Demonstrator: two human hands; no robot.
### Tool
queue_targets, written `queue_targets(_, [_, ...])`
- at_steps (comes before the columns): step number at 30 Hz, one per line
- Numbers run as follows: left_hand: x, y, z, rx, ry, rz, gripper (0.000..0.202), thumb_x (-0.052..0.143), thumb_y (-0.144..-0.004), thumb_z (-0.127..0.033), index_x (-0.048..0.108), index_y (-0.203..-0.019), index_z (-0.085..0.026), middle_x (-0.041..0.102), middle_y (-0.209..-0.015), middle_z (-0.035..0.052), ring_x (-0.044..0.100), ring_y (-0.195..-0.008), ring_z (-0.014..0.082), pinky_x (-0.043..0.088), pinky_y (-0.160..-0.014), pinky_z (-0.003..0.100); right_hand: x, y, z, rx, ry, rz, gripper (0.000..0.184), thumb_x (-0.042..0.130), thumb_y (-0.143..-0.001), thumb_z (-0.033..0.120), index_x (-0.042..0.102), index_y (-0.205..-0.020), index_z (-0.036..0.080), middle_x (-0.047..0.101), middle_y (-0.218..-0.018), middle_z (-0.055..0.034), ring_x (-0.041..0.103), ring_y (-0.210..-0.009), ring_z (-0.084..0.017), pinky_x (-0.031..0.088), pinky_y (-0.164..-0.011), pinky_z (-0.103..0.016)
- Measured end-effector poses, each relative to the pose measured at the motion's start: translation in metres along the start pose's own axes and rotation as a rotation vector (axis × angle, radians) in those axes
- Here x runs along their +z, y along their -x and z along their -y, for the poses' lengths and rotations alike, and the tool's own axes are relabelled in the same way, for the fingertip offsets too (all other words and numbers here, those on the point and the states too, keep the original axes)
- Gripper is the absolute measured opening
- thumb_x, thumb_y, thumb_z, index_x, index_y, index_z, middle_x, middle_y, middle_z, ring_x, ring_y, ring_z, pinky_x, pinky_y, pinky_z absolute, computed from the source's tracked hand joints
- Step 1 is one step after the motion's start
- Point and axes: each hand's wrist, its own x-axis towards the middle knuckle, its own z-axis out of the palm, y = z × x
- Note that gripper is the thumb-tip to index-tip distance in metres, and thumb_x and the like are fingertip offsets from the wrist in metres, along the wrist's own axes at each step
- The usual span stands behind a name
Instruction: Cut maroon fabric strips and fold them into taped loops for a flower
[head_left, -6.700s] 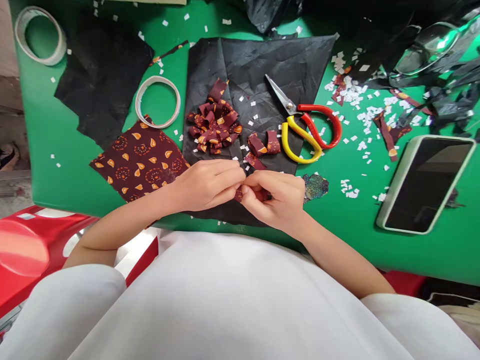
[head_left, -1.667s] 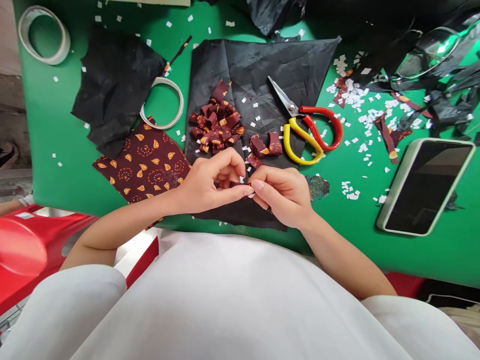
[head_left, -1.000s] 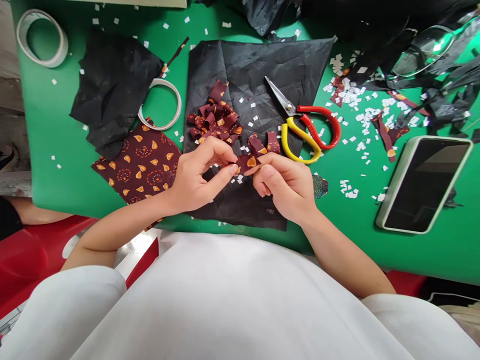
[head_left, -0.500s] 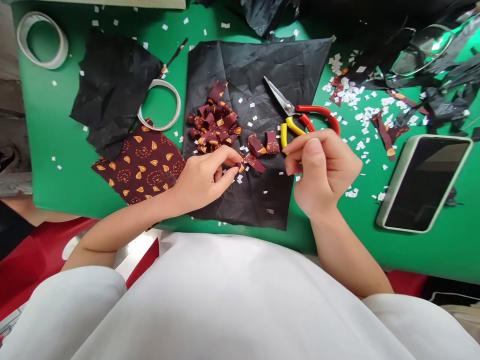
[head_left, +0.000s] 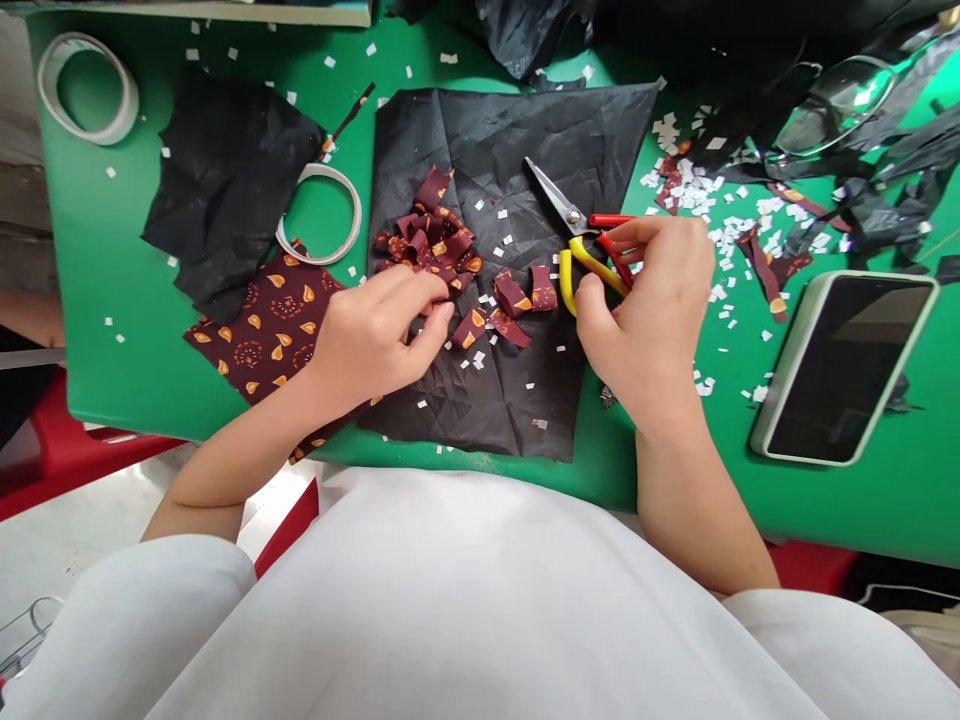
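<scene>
**Scissors under the right hand, blades pointing away to the left**

The right hand [head_left: 652, 310] is curled over the red-and-yellow-handled steel scissors [head_left: 574, 213]. Its thumb lies against the yellow loop and its fingers cross the red one, so the handles are mostly covered. The scissors lie flat on the crumpled black paper sheet [head_left: 525, 130]. Their long axis runs from the handles, under the palm, up and leftward to the closed blade tip, which points away from the body.

The left hand [head_left: 371, 335] is well apart from the scissors and rests loosely curled on the same sheet, pinching nothing that shows. Its forefinger tip is just beside a small folded maroon fabric piece with orange marks [head_left: 469, 328]; whether it touches cannot be told. That piece lies between the two hands, nearer the left. A heap of similar maroon fabric loops [head_left: 431, 235] sits just beyond the left knuckles, all on the green tabletop [head_left: 112, 300].
</scene>
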Motion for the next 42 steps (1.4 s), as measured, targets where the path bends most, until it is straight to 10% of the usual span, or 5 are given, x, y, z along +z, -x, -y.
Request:
queue_targets(11, [-0.002, -0.01, 0.06, -0.317, -0.104, 0.001, 0.037, 0.051, -0.086, -0.044, 0.044, -0.112, -0.018, 0.048, -0.117, 0.0082, 0.036, -0.117, 0.0278, 0.024, -0.103, 0.047, 0.004, -0.003, -0.007, 0.069, 0.026, 0.069, 0.025, 0.049, -0.075, 0.013, 0.045, -0.099, 0.02, 0.052, -0.105, -0.0152, 0.049, -0.097, -0.032, 0.039, -0.083, -0.053])
queue_targets(36, [-0.008, -0.011, 0.054, -0.293, -0.264, 0.045, 0.016, 0.04, -0.087, -0.019, 0.054, -0.095, -0.018, 0.059, -0.087, 0.0095, 0.055, -0.088, 0.0255, 0.043, -0.084, 0.042, 0.007, -0.003, -0.008, 0.097, -0.095, -0.173, 0.025, 0.059, -0.069, 0.021, 0.05, -0.092, 0.022, 0.057, -0.09, -0.0067, 0.054, -0.076, -0.019, 0.047, -0.064, -0.035])
queue_targets(42, [-0.012, -0.015, 0.042, -0.167, -0.094, -0.178, 0.018, 0.048, -0.087, -0.018, 0.055, -0.103, -0.02, 0.065, -0.09, 0.0023, 0.062, -0.082, 0.0146, 0.048, -0.075, 0.026, 0.008, -0.004, -0.007, 0.082, -0.183, -0.274, 0.019, 0.061, -0.066, 0.022, 0.051, -0.082, 0.022, 0.057, -0.08, -0.0043, 0.054, -0.066, -0.018, 0.046, -0.056, -0.033])
